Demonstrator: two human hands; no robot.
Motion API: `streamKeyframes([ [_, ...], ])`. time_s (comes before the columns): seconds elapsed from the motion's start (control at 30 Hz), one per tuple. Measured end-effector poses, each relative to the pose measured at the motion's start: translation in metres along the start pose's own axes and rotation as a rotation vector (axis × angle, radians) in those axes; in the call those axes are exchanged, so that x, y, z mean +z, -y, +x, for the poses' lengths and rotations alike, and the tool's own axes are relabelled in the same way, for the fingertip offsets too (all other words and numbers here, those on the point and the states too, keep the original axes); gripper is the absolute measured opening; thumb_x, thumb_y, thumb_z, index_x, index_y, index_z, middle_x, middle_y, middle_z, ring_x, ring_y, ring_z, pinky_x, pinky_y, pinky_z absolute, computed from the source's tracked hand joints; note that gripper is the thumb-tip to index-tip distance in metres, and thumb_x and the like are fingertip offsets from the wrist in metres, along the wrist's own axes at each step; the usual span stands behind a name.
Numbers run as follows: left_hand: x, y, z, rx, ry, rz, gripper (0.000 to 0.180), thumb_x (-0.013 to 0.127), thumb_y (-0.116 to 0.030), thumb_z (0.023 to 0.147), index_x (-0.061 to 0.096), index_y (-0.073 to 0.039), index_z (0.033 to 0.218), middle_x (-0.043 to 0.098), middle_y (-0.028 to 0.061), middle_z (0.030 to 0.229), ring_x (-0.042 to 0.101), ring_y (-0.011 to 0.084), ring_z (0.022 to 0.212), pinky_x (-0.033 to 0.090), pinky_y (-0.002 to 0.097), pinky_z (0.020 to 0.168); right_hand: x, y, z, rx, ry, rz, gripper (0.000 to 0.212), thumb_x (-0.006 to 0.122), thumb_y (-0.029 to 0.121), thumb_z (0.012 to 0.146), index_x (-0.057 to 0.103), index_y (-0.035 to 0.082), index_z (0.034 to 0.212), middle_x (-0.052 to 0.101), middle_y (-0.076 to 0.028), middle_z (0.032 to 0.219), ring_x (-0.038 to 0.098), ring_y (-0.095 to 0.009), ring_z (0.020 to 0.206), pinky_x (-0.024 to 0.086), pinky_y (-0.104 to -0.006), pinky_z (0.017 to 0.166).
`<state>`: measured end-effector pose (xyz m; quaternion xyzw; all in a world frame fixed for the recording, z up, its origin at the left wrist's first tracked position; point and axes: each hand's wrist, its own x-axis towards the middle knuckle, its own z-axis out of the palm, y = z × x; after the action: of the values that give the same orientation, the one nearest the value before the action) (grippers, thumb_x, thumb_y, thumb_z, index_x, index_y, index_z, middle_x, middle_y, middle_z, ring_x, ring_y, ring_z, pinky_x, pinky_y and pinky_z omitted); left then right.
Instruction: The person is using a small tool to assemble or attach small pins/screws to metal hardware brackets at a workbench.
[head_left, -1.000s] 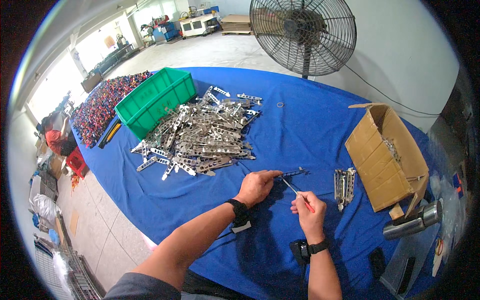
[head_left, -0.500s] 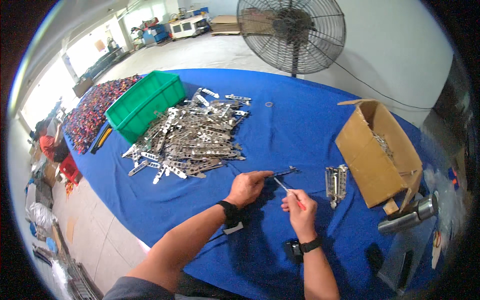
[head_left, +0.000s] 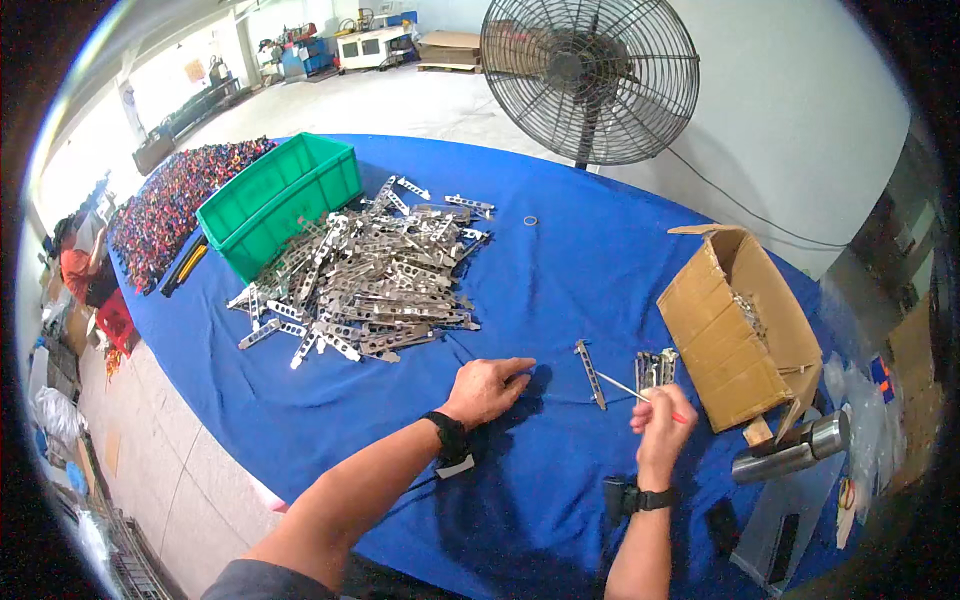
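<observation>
My right hand [head_left: 660,425] is closed round a thin screwdriver [head_left: 625,389] with a red handle. Its slim shaft points left, and the tip is at or against a slotted metal strip [head_left: 590,374] that lies alone on the blue cloth. My left hand [head_left: 487,391] rests on the cloth left of the strip, holding nothing, with the index finger stretched out and the thumb apart from it. Just beyond my right hand lies a small row of similar metal strips [head_left: 655,369], partly hidden by that hand. A big heap of such strips [head_left: 370,270] covers the left middle of the table.
Behind the heap stands a green crate [head_left: 285,205], with a pile of small coloured pieces [head_left: 185,205] beyond it. On the right are an open cardboard box [head_left: 725,340] and a steel flask [head_left: 790,450]. A large fan [head_left: 590,80] stands past the far edge.
The metal strip has left my left fingers and now lies on the cloth farther right. My right hand has moved right with the screwdriver. The view has shifted slightly.
</observation>
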<state>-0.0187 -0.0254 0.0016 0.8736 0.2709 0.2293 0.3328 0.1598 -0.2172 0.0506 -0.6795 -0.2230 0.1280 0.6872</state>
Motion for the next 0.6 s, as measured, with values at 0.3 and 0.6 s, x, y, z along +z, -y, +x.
streamKeyframes([
  [0.3, 0.005, -0.004, 0.0, -0.002, 0.009, 0.013, 0.03, 0.061, -0.029, 0.088, 0.07, -0.015, 0.114, 0.071, 0.014, 0.095, 0.068, 0.0346, 0.085, 0.054, 0.0443, 0.077, -0.019, -0.044, 0.018, -0.172, -0.059, -0.231, 0.018, 0.054, 0.014, 0.096, 0.063, 0.002, 0.087, 0.061, -0.005, 0.064, 0.055, -0.01, 0.048, 0.045, -0.0263, 0.045],
  [0.6, 0.001, 0.004, 0.0, -0.072, 0.073, 0.015, 0.031, 0.063, -0.028, 0.089, 0.07, -0.011, 0.114, 0.071, 0.016, 0.099, 0.068, 0.0345, 0.089, 0.054, 0.0425, 0.079, 0.0, -0.041, 0.013, -0.024, -0.058, 0.007, 0.018, 0.055, 0.015, 0.092, 0.06, 0.007, 0.077, 0.051, 0.0, 0.059, 0.049, -0.008, 0.046, 0.038, -0.0225, 0.041],
])
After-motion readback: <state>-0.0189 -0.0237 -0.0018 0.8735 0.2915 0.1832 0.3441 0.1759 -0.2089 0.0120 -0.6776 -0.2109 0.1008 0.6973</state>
